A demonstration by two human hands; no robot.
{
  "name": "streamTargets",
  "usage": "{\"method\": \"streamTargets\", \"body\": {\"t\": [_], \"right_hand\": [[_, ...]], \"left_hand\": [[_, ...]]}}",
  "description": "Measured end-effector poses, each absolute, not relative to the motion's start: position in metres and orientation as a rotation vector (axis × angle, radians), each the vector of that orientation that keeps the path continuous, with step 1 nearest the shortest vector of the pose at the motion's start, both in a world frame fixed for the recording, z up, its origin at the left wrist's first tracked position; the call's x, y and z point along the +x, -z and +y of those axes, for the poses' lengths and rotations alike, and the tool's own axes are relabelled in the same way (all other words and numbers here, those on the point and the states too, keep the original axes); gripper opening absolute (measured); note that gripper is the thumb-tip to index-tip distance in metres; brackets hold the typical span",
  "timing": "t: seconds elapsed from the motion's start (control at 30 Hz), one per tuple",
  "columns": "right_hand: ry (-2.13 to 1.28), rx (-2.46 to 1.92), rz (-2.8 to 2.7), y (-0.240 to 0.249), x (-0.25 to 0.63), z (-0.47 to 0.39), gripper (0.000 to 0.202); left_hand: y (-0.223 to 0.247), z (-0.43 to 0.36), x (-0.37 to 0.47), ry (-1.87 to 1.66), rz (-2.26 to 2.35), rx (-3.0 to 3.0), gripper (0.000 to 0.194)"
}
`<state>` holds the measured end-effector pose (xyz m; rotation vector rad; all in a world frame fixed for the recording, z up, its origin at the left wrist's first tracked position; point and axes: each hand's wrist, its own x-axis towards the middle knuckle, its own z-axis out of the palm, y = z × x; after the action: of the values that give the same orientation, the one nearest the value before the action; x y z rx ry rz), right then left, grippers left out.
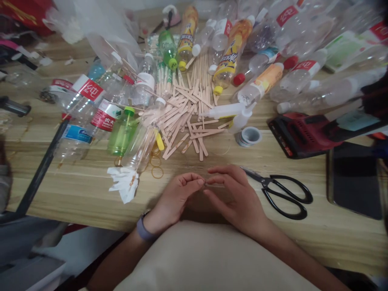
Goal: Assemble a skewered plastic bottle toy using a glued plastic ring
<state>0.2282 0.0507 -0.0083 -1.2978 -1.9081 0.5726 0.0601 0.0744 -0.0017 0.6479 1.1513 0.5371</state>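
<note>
L hand (182, 192) thumb + finger pinch tiny greyish bit (205, 184), ID unclear, nr front edge of light wooden bench (75, 200); R hand (238, 198) fingers apart, tips close. Clear + green plastic bottles (123, 135) w/ thin wooden sticks (120, 160), left side, prob. part-done; clear red-labelled bottles (297, 30), far-right corner, no sticks seen, prob. still to do.

A tiny piece (205, 184) sits at the left hand's (175, 199) pinched fingertips, left of the scissors (266, 182). It is too small and blurred to make out.
</note>
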Motion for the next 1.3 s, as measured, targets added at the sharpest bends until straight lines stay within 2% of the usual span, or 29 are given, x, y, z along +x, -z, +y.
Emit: {"method": "streamTargets", "body": {"t": [0.33,0.6,0.83,0.93,1.07,1.17,1.23,1.3], "right_hand": [[-0.54,-1.308,-1.921,0.01,0.229,0.051,0.011],[-1.066,-1.351,-1.658,0.001,0.229,0.054,0.022],[-1.191,-1.34,-1.462,0.0,0.232,0.056,0.02],[-1.108,-1.371,-1.408,0.001,0.233,0.055,0.02],[-0.893,-1.388,-1.609,0.004,0.231,0.054,0.007],[-0.786,-1.36,-1.774,0.006,0.23,0.052,0.011],[-0.723,-1.351,-1.828,0.006,0.23,0.051,0.003],[-0.732,-1.344,-1.826,0.005,0.231,0.051,0.008]], "left_hand": [[-0.002,0.074,0.06,-0.544,1.239,0.931,0.024],[-0.001,0.071,0.058,-0.513,1.247,1.042,0.024],[-0.008,0.071,0.059,-0.535,1.303,1.091,0.022],[-0.009,0.072,0.06,-0.551,1.315,1.08,0.021],[-0.009,0.072,0.059,-0.56,1.337,1.105,0.02],[-0.009,0.071,0.058,-0.566,1.352,1.122,0.019],[-0.008,0.071,0.058,-0.565,1.348,1.126,0.02],[-0.007,0.071,0.058,-0.57,1.352,1.133,0.02]]}}
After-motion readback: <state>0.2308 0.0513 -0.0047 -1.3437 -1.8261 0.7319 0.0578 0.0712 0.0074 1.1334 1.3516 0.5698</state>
